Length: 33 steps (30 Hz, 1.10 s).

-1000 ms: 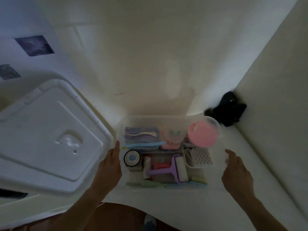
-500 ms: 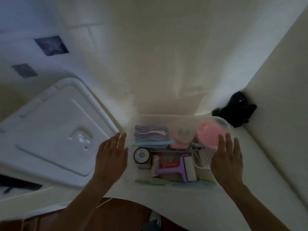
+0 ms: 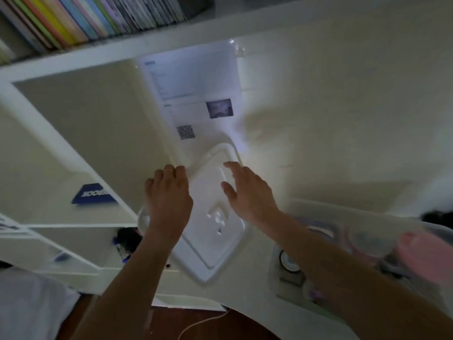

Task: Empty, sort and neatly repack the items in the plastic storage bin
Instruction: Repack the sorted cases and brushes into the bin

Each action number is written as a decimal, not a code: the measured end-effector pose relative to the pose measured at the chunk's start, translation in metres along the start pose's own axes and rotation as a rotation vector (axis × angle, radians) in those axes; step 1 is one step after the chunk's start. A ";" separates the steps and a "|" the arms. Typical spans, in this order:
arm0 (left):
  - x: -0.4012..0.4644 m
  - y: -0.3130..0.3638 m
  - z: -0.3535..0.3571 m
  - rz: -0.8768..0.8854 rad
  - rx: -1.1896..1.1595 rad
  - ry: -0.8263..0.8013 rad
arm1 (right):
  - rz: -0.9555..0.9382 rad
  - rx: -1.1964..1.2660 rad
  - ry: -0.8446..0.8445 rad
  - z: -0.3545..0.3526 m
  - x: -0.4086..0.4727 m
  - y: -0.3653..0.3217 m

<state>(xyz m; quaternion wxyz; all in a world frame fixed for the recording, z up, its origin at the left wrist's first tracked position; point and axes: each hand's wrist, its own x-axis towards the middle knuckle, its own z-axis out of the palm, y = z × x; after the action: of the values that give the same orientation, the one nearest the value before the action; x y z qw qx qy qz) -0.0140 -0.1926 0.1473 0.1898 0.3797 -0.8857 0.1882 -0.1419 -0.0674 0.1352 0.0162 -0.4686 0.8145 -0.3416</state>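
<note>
The white bin lid (image 3: 215, 236) lies tilted on the cream table in the middle of the head view. My left hand (image 3: 169, 195) sits on the lid's upper left edge, its fingers bent over the rim. My right hand (image 3: 247, 192) is over the lid's upper right part with fingers spread and straight. The clear plastic storage bin (image 3: 367, 214) stands at the right, partly behind my right forearm. It holds a pink bowl (image 3: 426, 256), a round tin (image 3: 289, 262) and other blurred items.
A printed sheet (image 3: 193, 77) hangs on the wall behind the lid. A white shelf unit at the left holds a row of books (image 3: 85, 18) and a blue card (image 3: 92, 193). A black object (image 3: 438, 218) sits far right. A white cable (image 3: 203, 322) lies on the floor.
The view has swung left, from the bin to the lid. Both hands left the bin's sides and moved onto the lid.
</note>
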 end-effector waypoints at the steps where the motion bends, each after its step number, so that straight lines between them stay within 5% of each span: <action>1: 0.002 0.001 -0.009 0.005 -0.051 -0.013 | 0.058 0.103 -0.037 0.000 0.002 -0.006; 6: -0.019 0.035 -0.051 0.110 -0.328 -0.025 | 0.474 0.694 -0.088 -0.007 -0.006 -0.019; 9: -0.035 0.061 -0.072 0.215 -0.539 -0.044 | 0.625 0.685 0.081 -0.026 -0.015 0.001; 14: -0.042 0.099 -0.095 0.207 -1.173 -0.462 | 0.643 0.462 0.134 -0.083 -0.048 0.056; 21: -0.046 0.147 -0.001 0.150 -0.820 -0.362 | 0.690 0.411 0.250 -0.170 -0.122 0.155; 25: -0.056 0.170 0.042 0.109 -0.584 -0.513 | 0.783 0.525 0.315 -0.193 -0.161 0.207; 29: -0.062 0.191 0.069 0.104 -0.589 -0.728 | 0.842 0.578 0.373 -0.201 -0.189 0.248; 33: -0.071 0.210 0.072 0.156 -0.514 -0.760 | 0.938 0.587 0.329 -0.192 -0.215 0.280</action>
<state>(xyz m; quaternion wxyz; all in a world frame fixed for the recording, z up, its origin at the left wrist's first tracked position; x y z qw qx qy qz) -0.1387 -0.0503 0.0120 -0.0751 0.2945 -0.9363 -0.1761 -0.2987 0.2944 0.0592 0.1684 0.0259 0.7982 -0.5779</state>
